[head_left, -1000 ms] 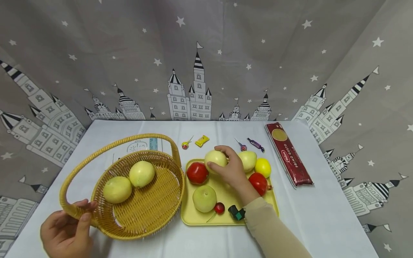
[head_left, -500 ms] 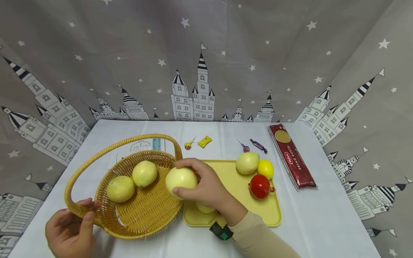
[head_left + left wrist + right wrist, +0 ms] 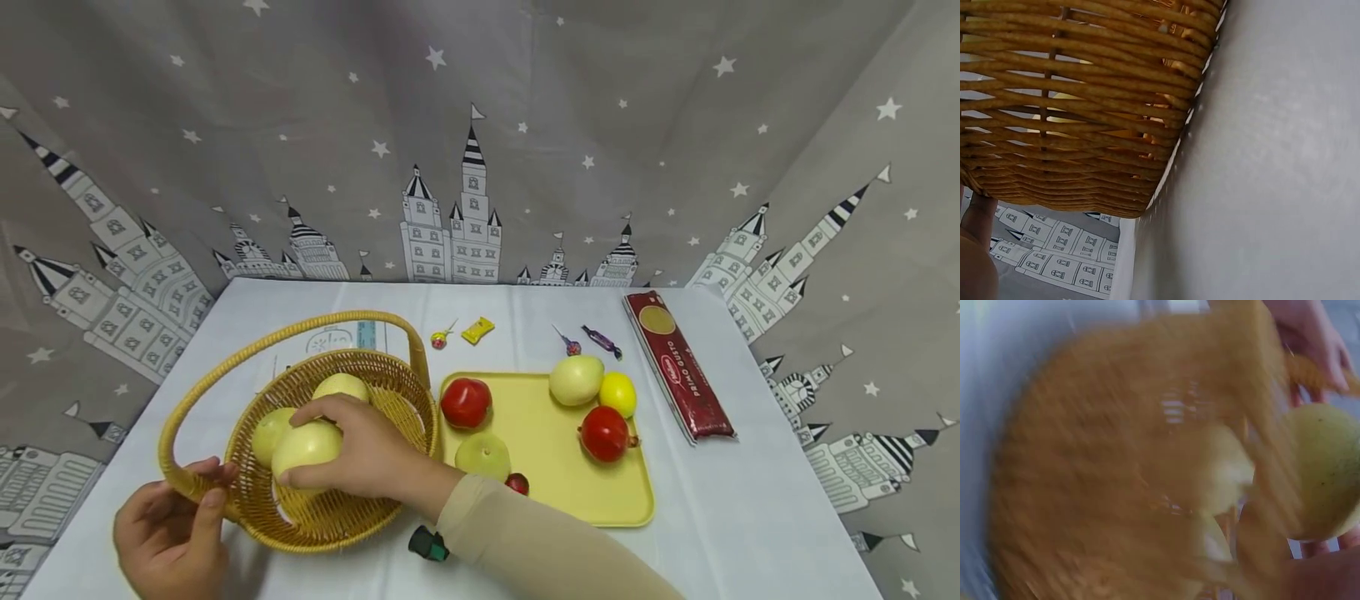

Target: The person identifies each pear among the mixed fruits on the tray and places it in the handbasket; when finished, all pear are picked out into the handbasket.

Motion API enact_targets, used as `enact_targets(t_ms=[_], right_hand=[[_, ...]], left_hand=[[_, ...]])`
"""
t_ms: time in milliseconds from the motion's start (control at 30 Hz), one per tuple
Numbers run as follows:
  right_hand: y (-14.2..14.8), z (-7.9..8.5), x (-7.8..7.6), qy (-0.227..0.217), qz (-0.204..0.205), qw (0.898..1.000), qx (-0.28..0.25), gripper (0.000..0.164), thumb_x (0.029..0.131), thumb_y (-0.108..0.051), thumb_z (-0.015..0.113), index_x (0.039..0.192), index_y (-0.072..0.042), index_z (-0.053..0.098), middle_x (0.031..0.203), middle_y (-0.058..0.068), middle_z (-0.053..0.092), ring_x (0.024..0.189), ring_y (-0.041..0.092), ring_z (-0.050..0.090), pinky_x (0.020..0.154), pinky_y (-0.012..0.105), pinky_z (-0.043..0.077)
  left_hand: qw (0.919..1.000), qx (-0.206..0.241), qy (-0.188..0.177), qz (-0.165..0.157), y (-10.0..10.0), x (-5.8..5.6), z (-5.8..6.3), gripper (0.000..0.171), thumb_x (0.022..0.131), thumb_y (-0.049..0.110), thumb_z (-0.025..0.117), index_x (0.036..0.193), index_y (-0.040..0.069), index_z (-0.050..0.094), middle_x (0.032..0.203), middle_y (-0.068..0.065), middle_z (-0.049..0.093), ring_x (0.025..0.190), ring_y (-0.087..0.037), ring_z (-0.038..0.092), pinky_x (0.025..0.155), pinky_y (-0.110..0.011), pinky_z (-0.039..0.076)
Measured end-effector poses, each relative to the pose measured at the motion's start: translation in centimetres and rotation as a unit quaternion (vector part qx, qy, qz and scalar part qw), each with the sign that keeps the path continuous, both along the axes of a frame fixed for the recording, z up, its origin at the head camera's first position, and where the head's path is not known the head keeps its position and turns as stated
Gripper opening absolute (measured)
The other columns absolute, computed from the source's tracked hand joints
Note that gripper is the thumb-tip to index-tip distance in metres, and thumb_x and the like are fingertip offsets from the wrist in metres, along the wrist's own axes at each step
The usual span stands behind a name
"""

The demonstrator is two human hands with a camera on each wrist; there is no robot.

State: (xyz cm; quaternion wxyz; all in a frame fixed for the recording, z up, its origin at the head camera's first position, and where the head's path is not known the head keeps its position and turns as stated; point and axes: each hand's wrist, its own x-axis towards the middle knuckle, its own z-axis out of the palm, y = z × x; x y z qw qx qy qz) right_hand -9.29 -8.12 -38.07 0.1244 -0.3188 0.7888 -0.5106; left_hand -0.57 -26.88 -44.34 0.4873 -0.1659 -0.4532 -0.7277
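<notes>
My left hand [image 3: 172, 529] grips the base of the handle of a woven basket [image 3: 393, 400] at its near left side. Inside the basket, my right hand [image 3: 360, 450] holds a round pale yellow-green fruit [image 3: 303, 454], thumb on the near side and fingers over the top. Two similar fruits, one on the left [image 3: 268, 433] and one at the back [image 3: 341, 385], lie there, partly hidden by the held one. The right wrist view is blurred but shows the held fruit [image 3: 1322, 469] with dark specks. Wickerwork [image 3: 1072, 112] fills much of the left wrist view.
Right of the basket, a yellow tray [image 3: 555, 500] bears a red pomegranate [image 3: 603, 433], another red fruit [image 3: 467, 403], a green fruit [image 3: 482, 455], a pale fruit [image 3: 576, 380], a lemon-yellow one [image 3: 618, 392] and a cherry [image 3: 517, 482]. Behind lie wrapped sweets [image 3: 477, 330]; a red packet [image 3: 678, 367] lies right.
My right hand has carried the pale fruit from the tray leftward into the basket, beside the two others. My left hand has kept its grip on the basket handle.
</notes>
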Motion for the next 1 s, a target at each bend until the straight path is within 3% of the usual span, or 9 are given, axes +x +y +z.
enact_targets(t_ms=[200, 400, 600, 700, 833, 900, 1000], right_hand=[[-1.5, -2.5, 1.7, -0.03, -0.01, 0.999, 0.032, 0.05, 0.07, -0.04, 0.085, 0.113, -0.028, 0.061, 0.116, -0.018, 0.053, 0.101, -0.004, 0.05, 0.083, 0.011, 0.045], [-2.2, -3.2, 1.7, -0.012, -0.004, 0.995, 0.096, 0.051, 0.068, -0.039, 0.087, 0.111, -0.028, 0.06, 0.115, -0.017, 0.052, 0.099, -0.004, 0.05, 0.082, 0.009, 0.043], [-2.4, -3.8, 1.7, -0.008, 0.021, 0.988, 0.154, 0.054, 0.068, -0.04, 0.087, 0.113, -0.028, 0.06, 0.115, -0.016, 0.051, 0.097, -0.004, 0.049, 0.081, 0.008, 0.043], [-2.1, -3.7, 1.8, -0.006, 0.025, 0.989, 0.144, 0.054, 0.07, -0.041, 0.085, 0.117, -0.029, 0.059, 0.116, -0.016, 0.051, 0.097, -0.004, 0.05, 0.082, 0.009, 0.043], [-1.0, -2.8, 1.9, 0.057, 0.037, 0.992, 0.106, 0.046, 0.078, -0.043, 0.078, 0.118, -0.028, 0.06, 0.115, -0.019, 0.053, 0.102, -0.007, 0.049, 0.087, 0.006, 0.04], [0.1, -2.0, 1.9, 0.089, 0.043, 0.993, 0.071, 0.041, 0.082, -0.041, 0.075, 0.118, -0.026, 0.06, 0.115, -0.02, 0.055, 0.105, -0.01, 0.048, 0.089, 0.005, 0.039], [2.7, -0.5, 1.7, 0.085, 0.054, 0.995, -0.017, 0.035, 0.086, -0.03, 0.073, 0.116, -0.02, 0.06, 0.113, -0.016, 0.059, 0.105, -0.009, 0.05, 0.092, 0.009, 0.044]], left_hand=[[0.9995, 0.005, 0.028, -0.012, 0.1, -0.5, 0.2, 0.041, 0.074, -0.03, 0.059, 0.108, -0.026, 0.037, 0.099, -0.043, 0.057, 0.087, -0.04, 0.068, 0.082, -0.037, 0.06], [0.9991, 0.019, 0.034, -0.014, -0.1, -0.5, 0.0, 0.041, 0.073, -0.032, 0.058, 0.107, -0.026, 0.036, 0.098, -0.043, 0.057, 0.085, -0.04, 0.068, 0.08, -0.037, 0.06], [0.9997, 0.005, 0.021, -0.014, -0.2, -0.3, -0.4, 0.041, 0.074, -0.03, 0.059, 0.108, -0.025, 0.036, 0.1, -0.042, 0.057, 0.087, -0.039, 0.068, 0.082, -0.035, 0.06], [0.9996, 0.011, 0.02, -0.013, -0.1, -0.3, -0.5, 0.041, 0.074, -0.031, 0.058, 0.108, -0.025, 0.037, 0.1, -0.042, 0.057, 0.087, -0.039, 0.068, 0.082, -0.036, 0.06], [0.9996, 0.017, 0.022, -0.01, 0.0, -0.3, -0.4, 0.041, 0.074, -0.031, 0.058, 0.108, -0.025, 0.037, 0.099, -0.042, 0.057, 0.087, -0.039, 0.068, 0.081, -0.036, 0.06], [0.9996, 0.018, 0.021, -0.008, 0.0, -0.3, -0.3, 0.041, 0.074, -0.031, 0.058, 0.108, -0.025, 0.037, 0.099, -0.042, 0.057, 0.086, -0.039, 0.068, 0.081, -0.036, 0.06], [0.9996, 0.022, 0.019, -0.007, 0.0, -0.3, -0.3, 0.041, 0.073, -0.031, 0.057, 0.108, -0.025, 0.036, 0.099, -0.042, 0.057, 0.086, -0.04, 0.068, 0.081, -0.036, 0.06]])
